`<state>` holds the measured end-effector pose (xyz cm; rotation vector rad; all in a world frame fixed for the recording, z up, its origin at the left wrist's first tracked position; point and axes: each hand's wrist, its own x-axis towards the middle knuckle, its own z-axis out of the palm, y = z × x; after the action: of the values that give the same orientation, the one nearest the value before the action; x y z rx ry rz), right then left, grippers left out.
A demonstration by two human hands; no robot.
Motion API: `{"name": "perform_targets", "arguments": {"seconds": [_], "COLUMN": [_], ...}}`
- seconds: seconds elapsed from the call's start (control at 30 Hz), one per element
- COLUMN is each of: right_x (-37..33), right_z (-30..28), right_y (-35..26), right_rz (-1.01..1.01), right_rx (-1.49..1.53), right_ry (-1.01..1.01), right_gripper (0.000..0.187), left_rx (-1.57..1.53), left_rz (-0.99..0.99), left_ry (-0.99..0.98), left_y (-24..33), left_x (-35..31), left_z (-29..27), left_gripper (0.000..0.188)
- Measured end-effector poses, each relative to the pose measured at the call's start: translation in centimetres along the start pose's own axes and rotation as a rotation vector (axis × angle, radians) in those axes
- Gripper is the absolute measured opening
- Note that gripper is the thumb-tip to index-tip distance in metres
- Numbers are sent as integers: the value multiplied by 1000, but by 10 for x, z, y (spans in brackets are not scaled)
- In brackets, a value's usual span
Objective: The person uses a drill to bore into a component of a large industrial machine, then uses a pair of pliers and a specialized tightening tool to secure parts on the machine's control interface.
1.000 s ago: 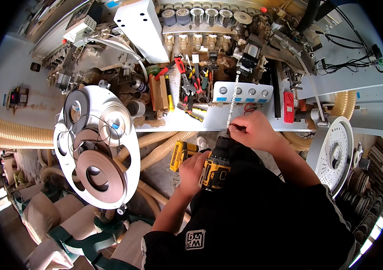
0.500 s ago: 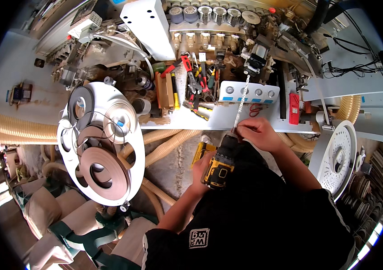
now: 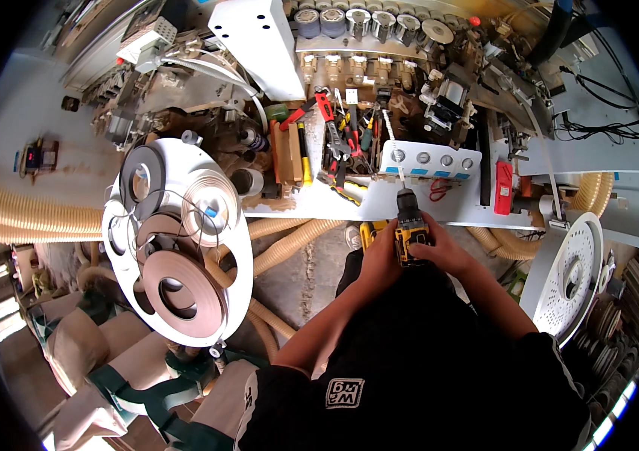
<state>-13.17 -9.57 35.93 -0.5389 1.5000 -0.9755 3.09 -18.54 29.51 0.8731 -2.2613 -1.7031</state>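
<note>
A black and yellow cordless drill [image 3: 408,214] is between my two hands in front of the bench, its chuck facing away from me. A long pale spiral drill bit [image 3: 392,143] sticks out of the chuck, over the front of the white gauge panel. My left hand [image 3: 381,254] is closed around the drill from the left, beside its yellow battery [image 3: 369,231]. From the right, my right hand [image 3: 440,246] is closed on the drill body with the thumb across its back. The trigger is hidden.
Hand tools lie in an open tray [image 3: 332,161] on the bench, with red-handled scissors [image 3: 438,190] below the gauge panel [image 3: 440,159]. A white reel plate [image 3: 237,301] carrying edging rolls stands at the left. A perforated white disc [image 3: 571,274] stands at the right. Ribbed hoses [image 3: 297,244] run beneath the bench.
My right hand has left the base of the bit and closed on the drill body. The drill has moved right and forward, and its bit now leans to the left. The view has shifted slightly.
</note>
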Motion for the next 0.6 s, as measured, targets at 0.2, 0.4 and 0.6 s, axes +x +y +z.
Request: {"name": "perform_targets", "arguments": {"seconds": [0.2, 0.4, 0.6], "right_x": [47, 94, 131], "right_z": [4, -16, -24], "right_y": [62, 111, 113], "right_rz": [37, 137, 168], "right_rx": [-579, -687, -783], "right_ry": [403, 479, 410], "right_gripper": [79, 68, 65], "left_rx": [67, 115, 492], "left_rz": [113, -294, -354], "left_ry": [-52, 2, 352], "left_y": [-80, -169, -289], "left_x": [38, 88, 152], "left_z": [40, 5, -69], "left_gripper": [55, 32, 49]}}
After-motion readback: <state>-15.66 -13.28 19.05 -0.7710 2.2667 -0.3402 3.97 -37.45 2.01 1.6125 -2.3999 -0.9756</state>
